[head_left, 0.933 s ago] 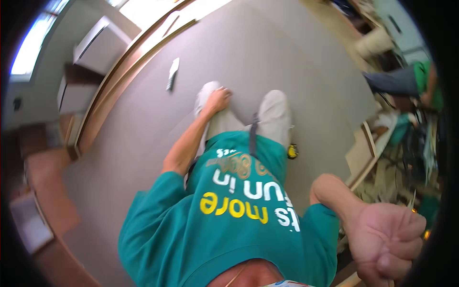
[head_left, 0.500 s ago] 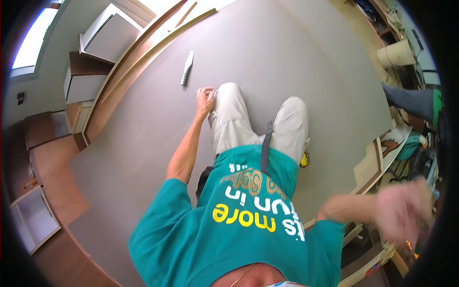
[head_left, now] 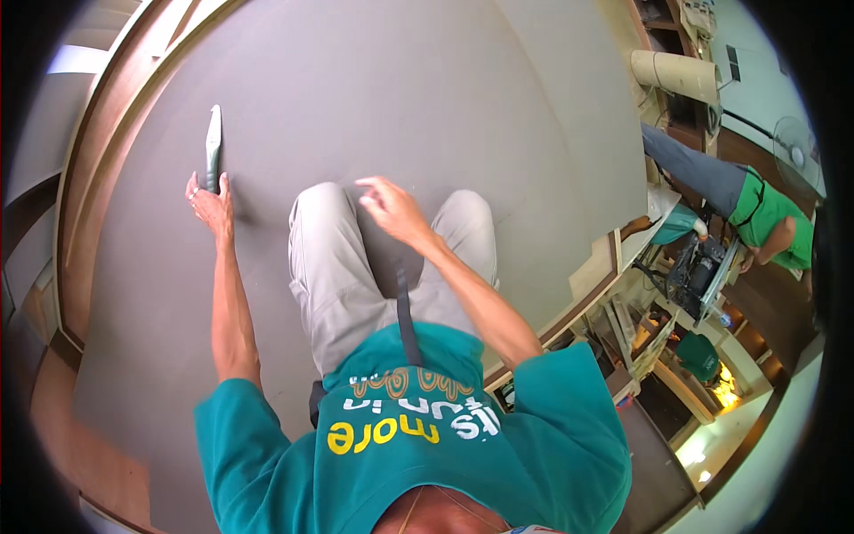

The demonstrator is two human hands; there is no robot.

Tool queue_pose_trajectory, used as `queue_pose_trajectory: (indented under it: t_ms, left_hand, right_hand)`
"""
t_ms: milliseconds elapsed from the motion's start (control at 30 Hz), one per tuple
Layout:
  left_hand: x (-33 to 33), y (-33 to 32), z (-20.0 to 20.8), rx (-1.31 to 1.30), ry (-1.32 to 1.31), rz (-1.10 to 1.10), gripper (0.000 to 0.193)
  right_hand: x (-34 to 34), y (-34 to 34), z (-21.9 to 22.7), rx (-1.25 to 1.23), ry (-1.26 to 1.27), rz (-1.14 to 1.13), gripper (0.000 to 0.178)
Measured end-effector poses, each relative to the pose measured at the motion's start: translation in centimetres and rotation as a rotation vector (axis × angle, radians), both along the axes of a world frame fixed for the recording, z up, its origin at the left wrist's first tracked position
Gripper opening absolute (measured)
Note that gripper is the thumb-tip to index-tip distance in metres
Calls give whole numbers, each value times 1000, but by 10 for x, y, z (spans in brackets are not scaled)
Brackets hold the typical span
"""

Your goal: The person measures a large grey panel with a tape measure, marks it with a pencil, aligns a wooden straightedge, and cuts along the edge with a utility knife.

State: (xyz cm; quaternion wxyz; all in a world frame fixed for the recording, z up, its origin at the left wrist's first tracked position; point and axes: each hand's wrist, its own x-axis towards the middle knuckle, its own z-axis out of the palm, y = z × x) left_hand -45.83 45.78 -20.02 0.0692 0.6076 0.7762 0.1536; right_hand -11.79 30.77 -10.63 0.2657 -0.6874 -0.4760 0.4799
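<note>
A hook-tipped knife [head_left: 213, 147] with a pale blade and dark green handle lies on the large grey-brown sheet [head_left: 391, 89] I kneel on. My left hand [head_left: 210, 203] is at the handle's near end, thumb and fingers apart on either side of it; no closed grip shows. Between and just above my knees, my right hand [head_left: 396, 209] hovers over the sheet with a finger stretched out to the left and the others loosely bent. Nothing shows in it.
Wooden edging [head_left: 98, 160] borders the sheet at left. To the right are a beige cylinder [head_left: 676, 76], a black machine [head_left: 698, 271] and a person in a green shirt [head_left: 774, 222] beside it. Wooden pieces [head_left: 623, 334] and a dark green cap-like thing [head_left: 696, 354] lie nearer.
My left hand has moved up to the knife's handle. My right hand has swung in from the far right to above my knees. The whole view has turned rightward.
</note>
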Motion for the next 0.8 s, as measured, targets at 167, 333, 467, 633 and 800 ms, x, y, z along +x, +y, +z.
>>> queue_pose_trajectory:
  t_ms: [167, 333, 467, 633, 800]
  left_hand:
    - [-8, 0, -24, 98, 29, 26, 47]
    - [-7, -22, -40, 204, -17, 47, 38]
    - [-10, -23, -42, 155, -33, 63, 39]
    - [-5, -19, -39, 131, -33, 51, 39]
    - [-7, -27, -54, 143, 6, 46, 36]
  right_hand:
    - [-47, 158, -42, 267, -15, 160, 24]
    - [-85, 329, -38, 539, -270, 299, 30]
    - [-151, 440, -53, 752, -438, 477, 37]
    - [-202, 493, -95, 602, -701, 663, 35]
    - [-206, 481, -122, 709, -586, 651, 25]
